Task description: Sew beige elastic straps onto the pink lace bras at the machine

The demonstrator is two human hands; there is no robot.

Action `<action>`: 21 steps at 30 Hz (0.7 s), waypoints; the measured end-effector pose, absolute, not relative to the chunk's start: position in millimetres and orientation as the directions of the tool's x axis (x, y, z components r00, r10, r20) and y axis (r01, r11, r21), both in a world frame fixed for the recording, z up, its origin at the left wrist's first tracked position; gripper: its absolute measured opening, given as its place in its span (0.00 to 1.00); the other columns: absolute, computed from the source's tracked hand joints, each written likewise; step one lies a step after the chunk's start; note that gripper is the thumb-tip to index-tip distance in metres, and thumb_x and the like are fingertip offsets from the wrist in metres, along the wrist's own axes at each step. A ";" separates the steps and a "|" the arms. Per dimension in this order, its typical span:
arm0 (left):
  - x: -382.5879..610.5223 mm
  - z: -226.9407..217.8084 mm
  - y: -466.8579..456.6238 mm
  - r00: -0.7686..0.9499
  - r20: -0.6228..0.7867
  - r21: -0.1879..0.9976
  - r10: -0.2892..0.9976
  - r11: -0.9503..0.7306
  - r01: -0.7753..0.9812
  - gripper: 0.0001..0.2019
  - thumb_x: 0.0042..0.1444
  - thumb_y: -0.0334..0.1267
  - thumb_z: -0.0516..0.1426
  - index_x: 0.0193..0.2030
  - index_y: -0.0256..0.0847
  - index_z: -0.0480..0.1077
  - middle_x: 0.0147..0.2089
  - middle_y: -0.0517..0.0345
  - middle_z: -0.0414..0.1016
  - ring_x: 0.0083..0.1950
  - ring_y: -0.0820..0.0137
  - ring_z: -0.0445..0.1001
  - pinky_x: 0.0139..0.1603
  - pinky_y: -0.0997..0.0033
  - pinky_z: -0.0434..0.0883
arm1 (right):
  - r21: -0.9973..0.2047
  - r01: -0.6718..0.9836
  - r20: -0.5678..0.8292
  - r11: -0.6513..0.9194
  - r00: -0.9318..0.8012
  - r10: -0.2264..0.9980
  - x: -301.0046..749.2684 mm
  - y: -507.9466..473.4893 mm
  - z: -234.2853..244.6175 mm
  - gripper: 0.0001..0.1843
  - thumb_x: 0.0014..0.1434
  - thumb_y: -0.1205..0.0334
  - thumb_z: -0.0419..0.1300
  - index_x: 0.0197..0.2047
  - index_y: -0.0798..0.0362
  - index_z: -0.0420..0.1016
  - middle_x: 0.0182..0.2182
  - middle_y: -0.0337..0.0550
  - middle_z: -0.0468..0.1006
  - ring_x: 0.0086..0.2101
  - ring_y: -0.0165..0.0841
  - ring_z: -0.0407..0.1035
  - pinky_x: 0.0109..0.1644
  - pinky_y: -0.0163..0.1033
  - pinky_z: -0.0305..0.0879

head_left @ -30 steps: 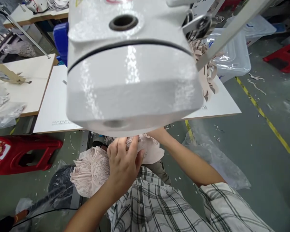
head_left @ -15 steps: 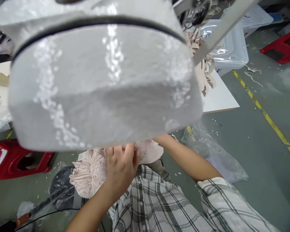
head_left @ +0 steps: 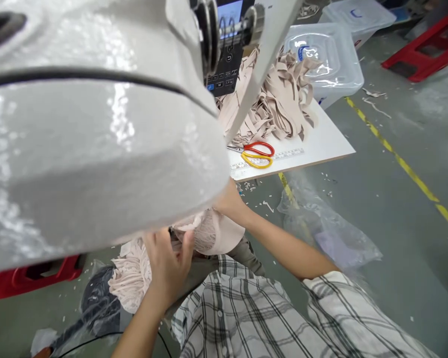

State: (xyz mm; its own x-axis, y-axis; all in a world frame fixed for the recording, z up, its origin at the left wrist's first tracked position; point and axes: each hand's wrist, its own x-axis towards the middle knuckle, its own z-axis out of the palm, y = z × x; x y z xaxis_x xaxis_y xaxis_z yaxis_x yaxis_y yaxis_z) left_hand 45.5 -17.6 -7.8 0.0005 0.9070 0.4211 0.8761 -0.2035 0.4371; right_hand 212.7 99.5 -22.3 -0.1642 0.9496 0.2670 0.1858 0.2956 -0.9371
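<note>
A pale pink lace piece with a smooth, cup-like panel [head_left: 227, 234] hangs at the machine's front edge, above my lap. My left hand [head_left: 168, 263] is at its left side, thumb spread from the fingers and the thumb tip against the lace edge. The machine head covers some of those fingertips. On the other side, my right hand [head_left: 229, 201] reaches in to the top of the piece; its fingers are hidden behind the machine head. Left of my left hand hangs a gathered bundle of pale pink lace [head_left: 130, 278].
The grey-white sewing machine head [head_left: 115, 169] blocks much of the view. Red-and-yellow-handled scissors [head_left: 259, 154] and a clear ruler [head_left: 289, 154] lie on the white table [head_left: 332, 144], beside beige fabric strips [head_left: 283, 99]. Lidded plastic boxes [head_left: 328, 59] and red stools [head_left: 425, 47] stand beyond.
The view has swung, so the machine head sits further left and the scissors, ruler and control panel show. My left hand has shifted left off the lace, its thumb now wider apart.
</note>
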 end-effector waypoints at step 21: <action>50.9 0.0 -7.2 -0.117 0.137 0.586 0.984 0.014 0.810 0.25 0.60 0.57 0.55 0.52 0.36 0.61 0.48 0.43 0.66 0.52 0.52 0.69 0.49 0.51 0.69 | -0.975 0.058 0.204 0.216 -0.166 0.965 223.9 51.0 -42.1 0.09 0.62 0.58 0.61 0.45 0.49 0.71 0.42 0.43 0.71 0.36 0.32 0.67 0.39 0.39 0.67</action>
State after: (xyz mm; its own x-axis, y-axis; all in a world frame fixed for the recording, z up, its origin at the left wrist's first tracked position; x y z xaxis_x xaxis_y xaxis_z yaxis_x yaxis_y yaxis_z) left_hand 50.9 -7.2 0.0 -0.1166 0.9836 0.1373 0.8101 0.0142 0.5862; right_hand 223.9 51.0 -42.1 -0.1658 0.9649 0.2039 0.0576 0.2158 -0.9747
